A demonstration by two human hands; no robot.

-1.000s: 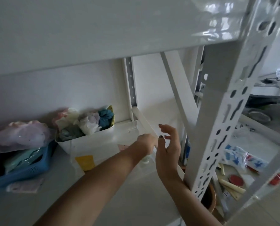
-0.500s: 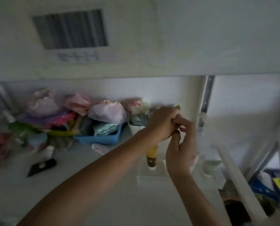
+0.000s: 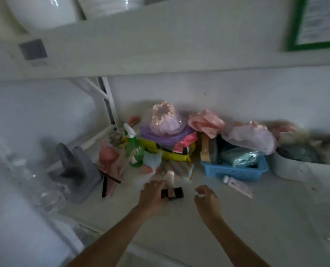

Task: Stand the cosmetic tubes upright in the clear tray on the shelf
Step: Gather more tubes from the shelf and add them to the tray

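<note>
A black cosmetic tube (image 3: 174, 193) lies flat on the white shelf (image 3: 179, 228). My left hand (image 3: 152, 196) rests over its left end; blur hides whether the fingers have closed on it. A pale pink tube with a white cap (image 3: 169, 179) sits just behind the black one. Another pinkish tube with a white cap (image 3: 237, 185) lies flat in front of the blue basket. To the right of the black tube my right hand (image 3: 206, 198) hovers with loosely curled, separated fingers and holds nothing. The clear tray is out of view.
At the back of the shelf are a blue basket (image 3: 235, 171) of packets, a pile of pink and purple bags (image 3: 166, 122), a green spray bottle (image 3: 134, 149) and a white tub (image 3: 293, 170). A grey stand (image 3: 77, 170) stands left. Another shelf board runs overhead.
The view has swung left along the shelf. Both hands left the yellow tube and the tray area. My left hand now lies on the black tube, and my right hand is free.
</note>
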